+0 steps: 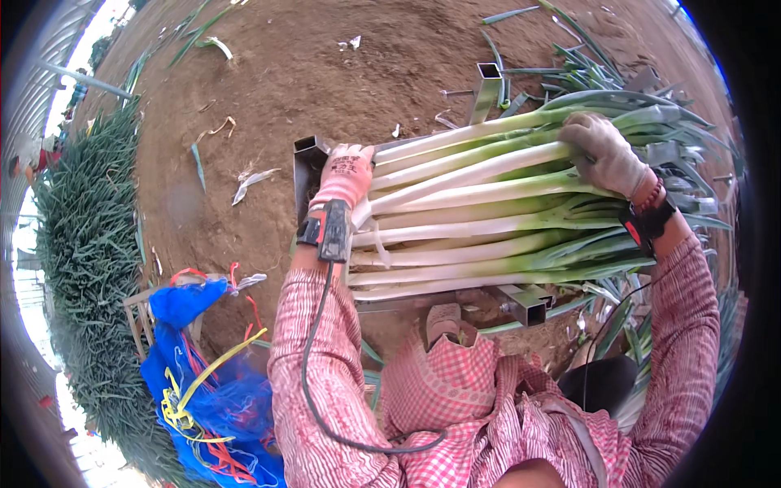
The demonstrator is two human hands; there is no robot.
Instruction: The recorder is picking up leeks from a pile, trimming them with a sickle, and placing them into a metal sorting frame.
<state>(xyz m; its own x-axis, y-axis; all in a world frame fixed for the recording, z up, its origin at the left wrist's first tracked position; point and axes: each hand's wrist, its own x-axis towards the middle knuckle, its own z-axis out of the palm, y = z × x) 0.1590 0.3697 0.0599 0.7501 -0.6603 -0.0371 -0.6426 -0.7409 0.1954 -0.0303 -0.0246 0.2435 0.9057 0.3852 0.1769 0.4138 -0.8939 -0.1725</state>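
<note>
Long green onions [480, 224] lie side by side across a metal rack, their white ends to the left and green leaves to the right. My right hand [602, 154], in a grey-stained glove, closes around the green part of a thick onion on top of the bundle. That onion slants down toward the left, across the others. At the upper left corner of the rack, my left hand [348, 172], in a pale pink glove, is curled over the white ends. Its fingertips are partly hidden. Both wrists carry a strapped black device.
The rack's square metal tubes [488, 77] stick up around the bundle. Loose leaves [582, 77] lie beyond it on brown soil. At the lower left is a blue net bag [191, 301] with yellow and red ties. A large stack of green onions [89, 236] stands along the left.
</note>
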